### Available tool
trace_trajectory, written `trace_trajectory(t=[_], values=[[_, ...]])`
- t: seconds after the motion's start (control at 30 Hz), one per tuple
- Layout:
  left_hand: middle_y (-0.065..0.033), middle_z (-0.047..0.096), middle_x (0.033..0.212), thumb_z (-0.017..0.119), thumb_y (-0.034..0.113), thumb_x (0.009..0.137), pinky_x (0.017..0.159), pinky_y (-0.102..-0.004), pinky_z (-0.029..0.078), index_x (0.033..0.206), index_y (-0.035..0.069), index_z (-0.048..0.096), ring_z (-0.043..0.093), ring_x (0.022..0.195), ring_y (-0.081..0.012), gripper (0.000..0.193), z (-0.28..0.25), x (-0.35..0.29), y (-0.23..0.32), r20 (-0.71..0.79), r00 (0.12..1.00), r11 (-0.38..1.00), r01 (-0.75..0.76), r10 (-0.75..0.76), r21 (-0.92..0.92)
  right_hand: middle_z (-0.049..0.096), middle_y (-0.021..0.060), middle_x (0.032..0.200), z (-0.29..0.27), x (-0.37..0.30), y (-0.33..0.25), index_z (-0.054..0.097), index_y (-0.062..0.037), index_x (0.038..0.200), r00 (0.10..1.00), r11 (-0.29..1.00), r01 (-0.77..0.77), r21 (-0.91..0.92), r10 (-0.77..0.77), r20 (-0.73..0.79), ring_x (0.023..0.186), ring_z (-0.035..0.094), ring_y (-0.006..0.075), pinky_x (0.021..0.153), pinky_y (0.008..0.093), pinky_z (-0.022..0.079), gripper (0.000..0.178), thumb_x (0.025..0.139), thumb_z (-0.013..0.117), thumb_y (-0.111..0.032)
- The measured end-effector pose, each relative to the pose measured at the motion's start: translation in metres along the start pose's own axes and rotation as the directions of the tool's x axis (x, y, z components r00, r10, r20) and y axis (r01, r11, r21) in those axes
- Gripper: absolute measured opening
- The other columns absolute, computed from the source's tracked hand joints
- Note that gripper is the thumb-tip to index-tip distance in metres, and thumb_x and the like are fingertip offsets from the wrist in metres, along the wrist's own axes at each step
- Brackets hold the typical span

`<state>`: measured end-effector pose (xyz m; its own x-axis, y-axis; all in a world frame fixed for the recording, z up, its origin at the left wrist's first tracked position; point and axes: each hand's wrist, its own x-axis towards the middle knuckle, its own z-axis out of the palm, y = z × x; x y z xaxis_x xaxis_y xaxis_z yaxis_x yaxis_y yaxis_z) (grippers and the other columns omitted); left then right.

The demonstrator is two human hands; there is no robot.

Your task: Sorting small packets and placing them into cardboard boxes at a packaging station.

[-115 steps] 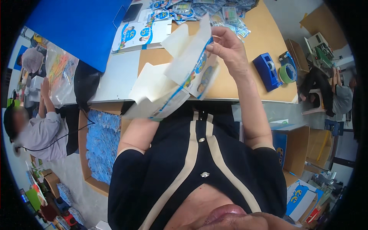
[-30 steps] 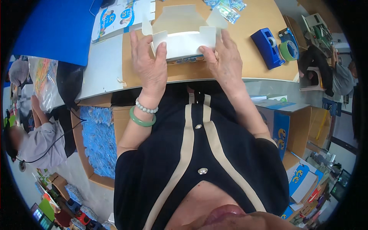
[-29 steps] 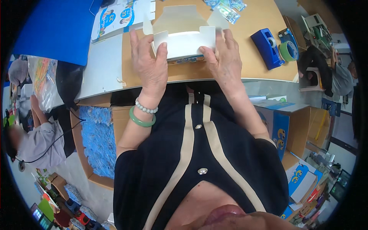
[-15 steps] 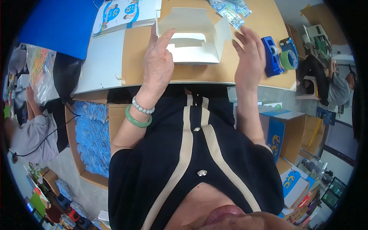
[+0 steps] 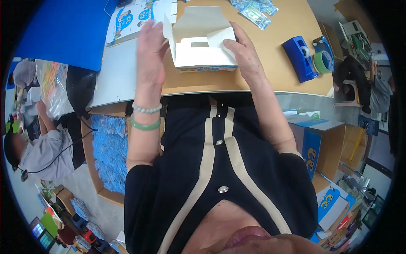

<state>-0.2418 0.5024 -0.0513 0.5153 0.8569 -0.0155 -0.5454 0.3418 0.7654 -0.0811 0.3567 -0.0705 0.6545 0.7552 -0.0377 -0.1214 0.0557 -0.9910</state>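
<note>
A small white carton (image 5: 206,56) stands on the table before me, its lid raised at the back and its side flaps spread. A printed blue strip shows along its front lower edge. My right hand (image 5: 247,55) grips the carton's right flap, thumb on the inner face and fingers behind it. Beside the left flap is my left hand (image 5: 150,59), raised with its fingers stretched out and somewhat blurred; it holds nothing visible. Whether it touches the flap I cannot tell.
Flat printed cartons (image 5: 137,19) lie at the back left, near a blue panel (image 5: 69,34). Small clear packets (image 5: 256,16) are at the back. A blue tape dispenser (image 5: 300,59) and a green tape roll (image 5: 324,62) stand right. A box of blue packets (image 5: 109,156) sits below the table's left.
My right hand has come left onto the carton's right flap. My left hand has let go of the left side and moved outward. The carton's front wall now stands up.
</note>
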Motion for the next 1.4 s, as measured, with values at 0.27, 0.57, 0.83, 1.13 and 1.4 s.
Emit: trace_trajectory(t=[0.27,0.57,0.83,1.13,1.4], values=[[-0.0051,0.059,0.113,0.062,0.010,0.090,0.094,-0.0279,0.043,0.132,0.005,0.048,0.054,0.106,-0.0139,0.045,-0.009,0.028,-0.026,0.262,0.940,0.739,-0.016,-0.219,0.674,0.057,0.0130,0.128,-0.037,0.021,-0.004,0.050,-0.0095,0.135,0.900,0.894,0.371,-0.251,-0.278,0.337,0.120,0.050,0.0223,0.104,0.0346,0.038,0.053,0.083,0.060,-0.009],[-0.0039,0.058,0.101,0.060,0.014,0.093,0.078,-0.0233,0.048,0.130,0.004,0.051,0.055,0.093,-0.0088,0.040,-0.007,0.026,-0.027,0.296,0.916,0.815,0.055,-0.272,0.577,0.058,0.0083,0.129,0.007,0.030,-0.043,0.052,-0.0186,0.134,0.921,0.272,0.389,-0.880,-0.089,0.380,0.118,0.053,0.0294,0.102,0.0389,0.041,0.056,0.082,0.066,-0.033],[-0.0047,0.059,0.103,0.061,0.017,0.094,0.079,-0.0221,0.048,0.129,-0.001,0.050,0.057,0.092,-0.0094,0.041,-0.013,0.025,-0.038,0.275,0.944,0.846,0.008,-0.183,0.533,0.059,0.0119,0.126,-0.011,0.039,-0.025,0.050,-0.0215,0.137,0.862,0.208,0.506,-0.837,-0.087,0.499,0.116,0.056,0.0309,0.100,0.0390,0.045,0.059,0.082,0.065,-0.037],[-0.0064,0.063,0.107,0.057,0.030,0.096,0.083,-0.0237,0.047,0.124,-0.001,0.055,0.059,0.095,-0.0106,0.042,-0.010,0.020,-0.040,0.261,0.939,0.879,0.077,-0.222,0.471,0.062,0.0094,0.123,-0.003,0.028,-0.035,0.059,-0.0220,0.130,0.933,0.350,0.350,-0.869,-0.051,0.356,0.116,0.057,0.0278,0.098,0.0394,0.046,0.041,0.092,0.057,-0.037],[-0.0049,0.063,0.109,0.061,0.026,0.093,0.083,-0.0244,0.048,0.122,0.001,0.056,0.059,0.097,-0.0111,0.039,-0.023,0.007,-0.035,0.250,0.949,0.884,0.057,-0.193,0.464,0.065,0.0148,0.105,-0.057,0.030,-0.016,0.060,-0.0013,0.122,0.990,0.737,0.015,-0.676,0.083,0.113,0.102,0.061,0.0198,0.086,0.0325,0.050,0.050,0.097,0.048,-0.042]])
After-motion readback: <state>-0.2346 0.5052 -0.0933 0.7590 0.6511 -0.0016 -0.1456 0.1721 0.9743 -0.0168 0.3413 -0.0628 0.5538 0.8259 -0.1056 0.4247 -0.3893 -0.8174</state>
